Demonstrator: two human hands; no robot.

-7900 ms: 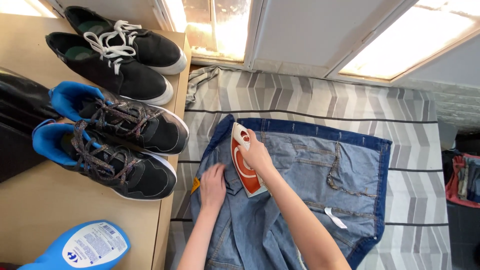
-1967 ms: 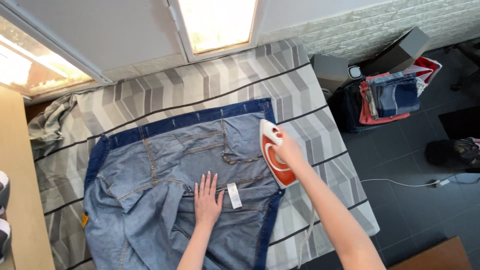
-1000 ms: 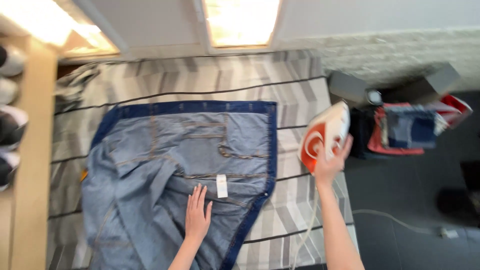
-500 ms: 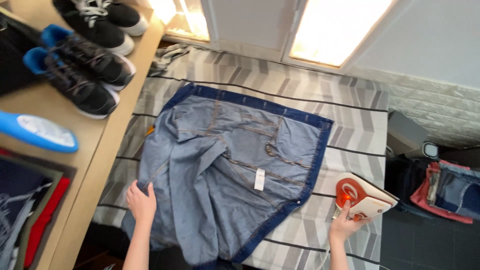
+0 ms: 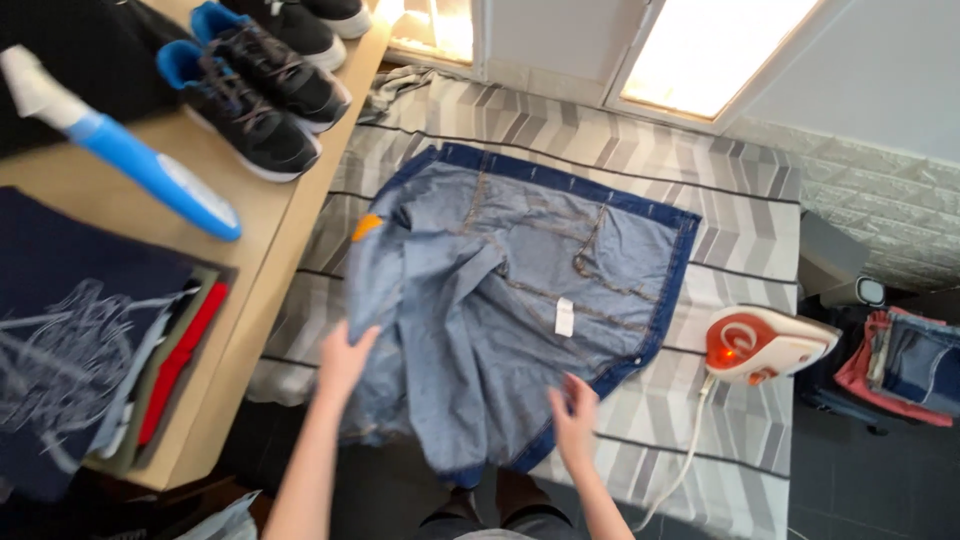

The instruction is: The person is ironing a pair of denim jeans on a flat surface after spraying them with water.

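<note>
My left hand (image 5: 345,358) grips the near left edge of the denim garment (image 5: 520,290), fingers curled over the fabric. My right hand (image 5: 576,420) pinches the near hem just inside the dark blue border; the exact finger closure is blurred, but fabric sits between thumb and fingers. The garment lies inside-out on the striped board cover (image 5: 740,200) — upper edge flat, near end hanging over the board's front edge, white label (image 5: 564,316) facing up near the middle.

The iron (image 5: 765,343) rests at the right end of the cover, apart from both hands, its cord (image 5: 680,460) trailing toward me. On the wooden table (image 5: 270,250) to the left: black sneakers (image 5: 255,90), a blue bottle (image 5: 150,170), and folded clothes (image 5: 110,330).
</note>
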